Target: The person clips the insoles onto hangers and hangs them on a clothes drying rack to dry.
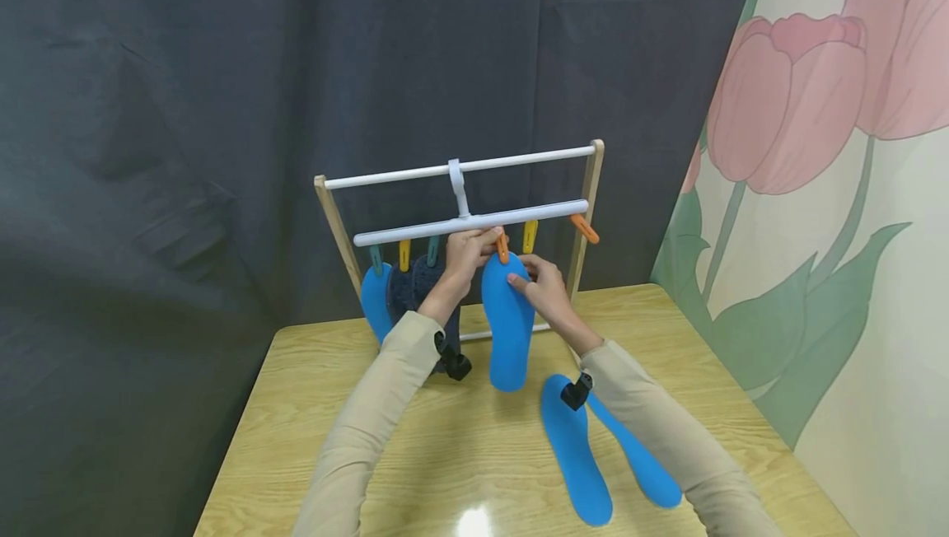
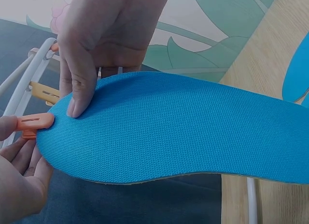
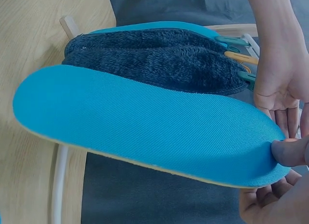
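Observation:
A blue insole (image 1: 508, 327) hangs toe-down below the white hanger bar (image 1: 519, 216). My right hand (image 1: 547, 288) pinches the insole's upper end, thumb on the blue face and fingers behind. Beside it, my left hand (image 1: 467, 255) pinches the orange clip (image 2: 36, 121) between thumb and fingers, and that clip's tip overlaps the insole's top edge. Left of my hands, dark fuzzy insoles (image 3: 154, 60) and another blue insole (image 1: 376, 306) hang from green and yellow clips (image 1: 404, 255). My left forearm partly covers them in the head view.
The hanger hooks onto the top rail (image 1: 385, 177) of a wooden-sided rack (image 1: 593, 175). A yellow clip (image 1: 530, 236) and an orange clip (image 1: 585, 228) hang at the right. Two blue insoles (image 1: 574, 455) lie on the wooden table (image 1: 296, 438), one partly under my right sleeve. A dark curtain stands behind.

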Tool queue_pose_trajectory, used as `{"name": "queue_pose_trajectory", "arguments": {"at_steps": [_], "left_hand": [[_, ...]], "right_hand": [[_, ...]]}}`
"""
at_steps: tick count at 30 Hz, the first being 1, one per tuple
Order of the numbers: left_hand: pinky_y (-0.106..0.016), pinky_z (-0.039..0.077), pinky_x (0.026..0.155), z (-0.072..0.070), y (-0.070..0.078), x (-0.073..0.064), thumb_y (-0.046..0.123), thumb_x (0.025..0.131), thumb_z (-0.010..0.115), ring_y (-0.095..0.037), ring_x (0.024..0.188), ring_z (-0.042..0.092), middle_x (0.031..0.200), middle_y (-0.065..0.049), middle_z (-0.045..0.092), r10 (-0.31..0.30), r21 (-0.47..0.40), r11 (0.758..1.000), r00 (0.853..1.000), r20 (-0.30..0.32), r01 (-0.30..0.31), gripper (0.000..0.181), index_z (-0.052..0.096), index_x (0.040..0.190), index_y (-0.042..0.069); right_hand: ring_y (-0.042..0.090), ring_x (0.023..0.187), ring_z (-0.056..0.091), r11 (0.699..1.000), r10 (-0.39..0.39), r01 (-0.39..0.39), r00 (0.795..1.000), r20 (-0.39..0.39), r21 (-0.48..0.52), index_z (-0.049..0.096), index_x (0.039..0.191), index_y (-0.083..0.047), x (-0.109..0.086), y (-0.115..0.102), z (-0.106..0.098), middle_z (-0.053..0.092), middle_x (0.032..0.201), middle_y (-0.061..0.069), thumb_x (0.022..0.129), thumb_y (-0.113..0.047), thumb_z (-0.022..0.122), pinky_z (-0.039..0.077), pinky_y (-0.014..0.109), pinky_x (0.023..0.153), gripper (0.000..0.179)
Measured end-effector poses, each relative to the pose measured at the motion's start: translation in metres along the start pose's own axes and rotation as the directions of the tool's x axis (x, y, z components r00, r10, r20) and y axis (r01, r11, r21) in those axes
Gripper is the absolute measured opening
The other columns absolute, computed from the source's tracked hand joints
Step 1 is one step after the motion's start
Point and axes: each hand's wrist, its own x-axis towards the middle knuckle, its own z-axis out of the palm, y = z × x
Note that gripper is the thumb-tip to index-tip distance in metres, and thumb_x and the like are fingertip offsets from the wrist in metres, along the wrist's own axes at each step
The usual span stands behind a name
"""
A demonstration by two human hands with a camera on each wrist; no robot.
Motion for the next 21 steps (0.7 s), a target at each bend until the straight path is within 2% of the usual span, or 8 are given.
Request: {"name": "queue_pose_trajectory", "arguments": {"at_steps": [11, 21], "left_hand": [[-0.030, 0.056, 0.088, -0.0020, -0.0027, 0.0024, 0.028, 0.098, 0.065, -0.025, 0.101, 0.068, 0.107, -0.015, 0.069, -0.028, -0.004, 1.000, 0.999, 0.026, 0.028, 0.036, 0.071, 0.113, -0.003], [-0.028, 0.054, 0.090, -0.0003, 0.0007, -0.0020, 0.029, 0.099, 0.063, -0.027, 0.108, 0.066, 0.110, -0.015, 0.069, -0.011, 0.031, 0.999, 0.999, 0.038, 0.010, 0.034, 0.072, 0.111, -0.002]], "right_hand": [[0.037, 0.099, 0.063, 1.000, 0.007, -0.007, 1.000, -0.008, 0.000, 0.057, 0.129, 0.009, 0.0004, 0.0030, 0.0010, 0.066, 0.113, 0.027, 0.097, -0.004, 0.062, 0.052, 0.046, 0.085, 0.035], [0.035, 0.094, 0.063, 1.000, -0.003, 0.003, 1.000, -0.013, -0.005, 0.059, 0.126, 0.008, -0.0007, 0.0050, 0.0012, 0.067, 0.107, 0.025, 0.097, -0.005, 0.064, 0.052, 0.043, 0.081, 0.033]]}}
